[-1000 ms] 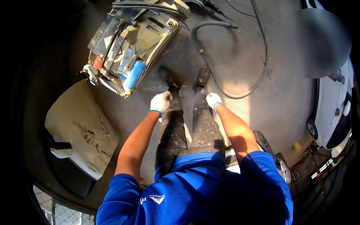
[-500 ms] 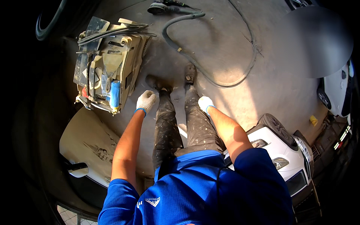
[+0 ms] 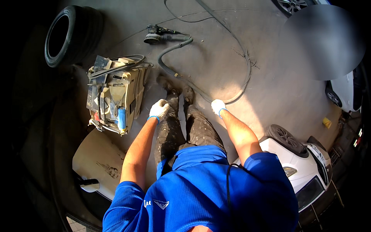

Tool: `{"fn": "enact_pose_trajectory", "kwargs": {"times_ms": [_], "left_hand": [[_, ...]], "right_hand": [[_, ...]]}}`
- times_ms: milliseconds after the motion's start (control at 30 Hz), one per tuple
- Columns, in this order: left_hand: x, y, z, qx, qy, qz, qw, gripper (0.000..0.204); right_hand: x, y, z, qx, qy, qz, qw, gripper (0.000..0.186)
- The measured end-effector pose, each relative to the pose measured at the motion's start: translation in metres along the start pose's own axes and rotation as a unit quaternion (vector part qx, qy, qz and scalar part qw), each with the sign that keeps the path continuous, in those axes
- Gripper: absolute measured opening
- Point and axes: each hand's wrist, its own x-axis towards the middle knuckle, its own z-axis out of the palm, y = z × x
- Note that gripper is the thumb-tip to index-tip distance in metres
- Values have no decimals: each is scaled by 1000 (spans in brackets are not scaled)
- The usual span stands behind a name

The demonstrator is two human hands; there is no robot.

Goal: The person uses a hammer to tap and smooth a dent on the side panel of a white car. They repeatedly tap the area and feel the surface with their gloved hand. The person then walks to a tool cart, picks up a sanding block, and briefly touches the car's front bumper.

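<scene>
Both hands wear white knitted gloves with blue cuffs. My left hand [image 3: 159,109], loosely curled with nothing visible in it, hangs beside my left leg. Nearest to it on the left is a beige, dusty wheeled machine [image 3: 133,91] with scrapers, a blue roll [image 3: 122,119] and a coiled cable on top. My right hand [image 3: 218,106] is also curled, with nothing showing in it. It hangs out to the right of my legs, just in front of the grey hose [image 3: 232,99] lying on the floor beyond. At the hose's other end lies a round-pad sander [image 3: 154,35].
Large black tyres [image 3: 60,36] stand at the far left. A beige car panel with a mirror [image 3: 96,158] is at my near left. At my right are a white car [image 3: 286,162] and a yellow object [image 3: 327,123]. Another car's wheel [image 3: 291,5] shows at the far edge.
The view has shifted, bringing the tyres and sander further into the picture. My feet have changed position in a step. Both hands swing slightly, staying curled.
</scene>
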Motion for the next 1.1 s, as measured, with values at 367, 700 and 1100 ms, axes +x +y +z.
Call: {"fn": "enact_pose_trajectory", "kwargs": {"times_ms": [367, 700, 1100], "left_hand": [[81, 153, -67, -1, -4, 11, 1000, 48], [199, 297, -27, 110, -22, -8, 994, 77], [363, 485, 158, 26, -72, 72, 994, 52]], "right_hand": [[55, -150, -151, 139, -31, 8, 990, 19], [267, -229, -321, -135, 95, -122, 979, 25], [615, -233, -371, -140, -28, -13, 990, 42]]}}
